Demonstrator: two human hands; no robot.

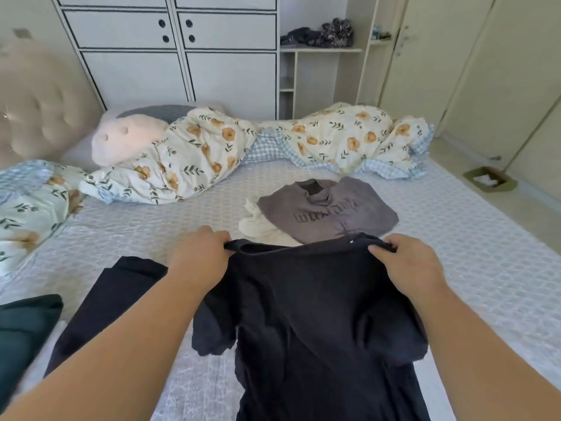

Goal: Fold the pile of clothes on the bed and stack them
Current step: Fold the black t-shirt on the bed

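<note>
Both hands are on the dark navy T-shirt (318,314): left hand (200,256) pinches the left shoulder by the collar, right hand (406,265) pinches the right shoulder, fingers curled round the fabric on both. The shirt is held up at the neckline, near centre, with its body draping down toward the near edge of the bed (473,238); sleeves hang bunched and the lower part runs out of view. To the near left a dark folded garment (112,299) lies flat on the bed, and a dark green piece (24,329) sits at the near-left edge. Just beyond the shirt, a grey printed top (328,211) lies spread over a cream garment (258,226), both not yet folded by the look of it. Floral duvet (188,153) is heaped along the far side. Risks, as I judge them: the sleeves are crumpled, so laying the shirt down as is bakes creases into the fold. Laying it too far out lands it on the grey top and tangles the pile. The grip is only at the shoulder seams, so the collar could slip and skew the shirt. The near hem may hang off the bed and drag.
</note>
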